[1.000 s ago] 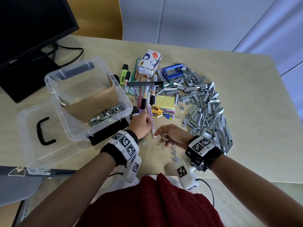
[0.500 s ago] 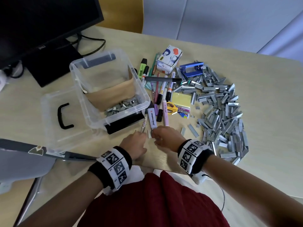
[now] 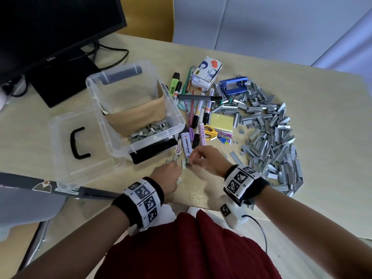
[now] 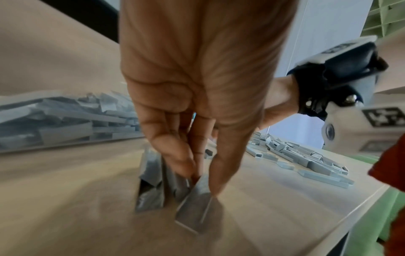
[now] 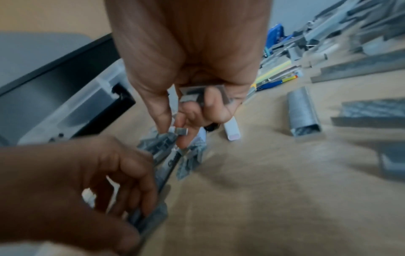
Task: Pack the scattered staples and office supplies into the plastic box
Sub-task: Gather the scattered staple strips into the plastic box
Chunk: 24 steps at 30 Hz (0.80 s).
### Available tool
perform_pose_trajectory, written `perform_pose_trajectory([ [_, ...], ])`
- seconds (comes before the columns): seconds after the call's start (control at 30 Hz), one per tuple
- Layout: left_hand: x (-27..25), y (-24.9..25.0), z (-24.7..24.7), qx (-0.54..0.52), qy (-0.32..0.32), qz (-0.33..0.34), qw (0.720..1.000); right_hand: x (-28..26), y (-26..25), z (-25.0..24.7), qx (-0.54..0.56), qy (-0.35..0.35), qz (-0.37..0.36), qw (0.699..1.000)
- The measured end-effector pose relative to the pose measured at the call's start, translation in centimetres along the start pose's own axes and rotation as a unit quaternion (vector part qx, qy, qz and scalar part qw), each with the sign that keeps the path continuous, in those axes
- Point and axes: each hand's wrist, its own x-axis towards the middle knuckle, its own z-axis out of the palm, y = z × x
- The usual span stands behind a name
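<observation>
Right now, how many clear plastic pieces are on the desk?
2: the plastic box, left of the pens, and its lid, lying flat at the box's left with a black handle. None seems hidden.

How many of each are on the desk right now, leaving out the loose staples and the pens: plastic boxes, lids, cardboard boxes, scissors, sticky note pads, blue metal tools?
Clear plastic box: 1
Clear lid: 1
Small cardboard box: 1
Yellow-handled scissors: 1
Yellow sticky note pad: 1
Blue metal tool: 1
Total: 6
</observation>
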Motion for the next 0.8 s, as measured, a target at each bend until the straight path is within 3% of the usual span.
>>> perform_pose_trajectory([
  [0.1, 0.1, 0.5, 0.1, 0.015, 0.01, -0.009, 1.0, -0.2, -0.6, -0.9, 0.174, 0.001, 0.052, 0.983],
  [0.27, 0.6, 1.1, 0.7, 0.05, 0.061, 0.009, 0.997, -0.5, -1.9, -2.8, 0.416, 0.02, 0.116, 0.902],
  [0.43, 0.8, 1.4, 0.1, 0.065, 0.055, 0.043, 0.995, -0.3, -3.5, -4.8, 0.52, 0.014, 0.119, 0.846],
  [0.53, -0.7, 1.0, -2.5, -0.03, 0.088, 0.048, 0.994, 0.0, -4.9, -6.0, 0.563, 0.019, 0.096, 0.82],
  [0.63, -3.3, -0.9, -6.3, -0.175, 0.173, 0.023, 0.969, 0.7, -6.5, -7.0, 0.614, 0.017, 0.069, 0.786],
  [0.7, -5.0, -2.5, -9.0, -0.256, 0.257, 0.007, 0.932, 1.5, -7.8, -7.4, 0.638, 0.01, 0.05, 0.768],
  [0.77, -6.3, -4.5, -11.3, -0.298, 0.322, -0.011, 0.898, 2.2, -9.3, -7.1, 0.641, -0.005, 0.033, 0.767],
  [0.8, -6.5, -5.5, -12.2, -0.294, 0.335, -0.026, 0.895, 2.5, -10.2, -6.8, 0.632, -0.009, 0.026, 0.774],
])
